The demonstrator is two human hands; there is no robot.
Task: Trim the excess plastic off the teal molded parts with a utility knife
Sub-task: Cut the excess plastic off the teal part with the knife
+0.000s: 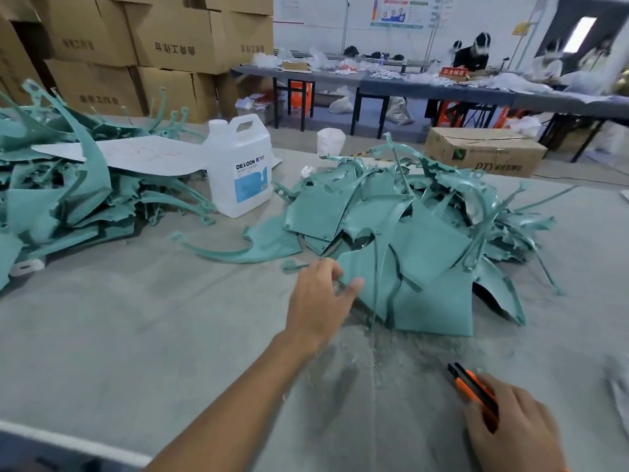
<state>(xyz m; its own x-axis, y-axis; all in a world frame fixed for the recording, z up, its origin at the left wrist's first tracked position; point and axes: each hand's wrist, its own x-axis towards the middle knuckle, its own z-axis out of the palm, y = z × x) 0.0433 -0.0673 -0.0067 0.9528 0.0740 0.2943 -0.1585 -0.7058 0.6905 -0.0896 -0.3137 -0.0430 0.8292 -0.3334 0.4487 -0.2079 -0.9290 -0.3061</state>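
1. A heap of teal molded parts [422, 229] lies on the grey table [136, 321], right of centre. They are flat, matte teal panels with curved arms, small holes and ragged fringes of excess plastic, tangled and overlapping.
2. The left hand [320, 298] reaches to the near-left edge of the heap. Its thumb lies on top of a flat teal part [362, 267] and its fingers [335, 270] curl toward the thumb, pinching that edge; the grip is slightly blurred.
3. The right hand [510, 427], near and to the right, has its fingers wrapped around an orange and black utility knife [471, 386]. The knife's tip points toward the far left, above the table. No blade can be made out.
4. Pale plastic shavings [374, 349] dust the table between the two hands.
5. A second, taller pile of teal parts [61, 199] sits at the left, with a sheet of pale cardboard [136, 155] resting on top.
6. Between the two piles stands a white translucent jug [240, 165] with a moulded handle, a cap and a blue label. What it holds cannot be told.
7. Beyond the table, a closed, taped cardboard box [485, 151] sits to the right.
8. Closed brown cartons [153, 46] are stacked at the far left.
9. Long dark tables [425, 88] at the far wall hold white clutter, with people seated there.
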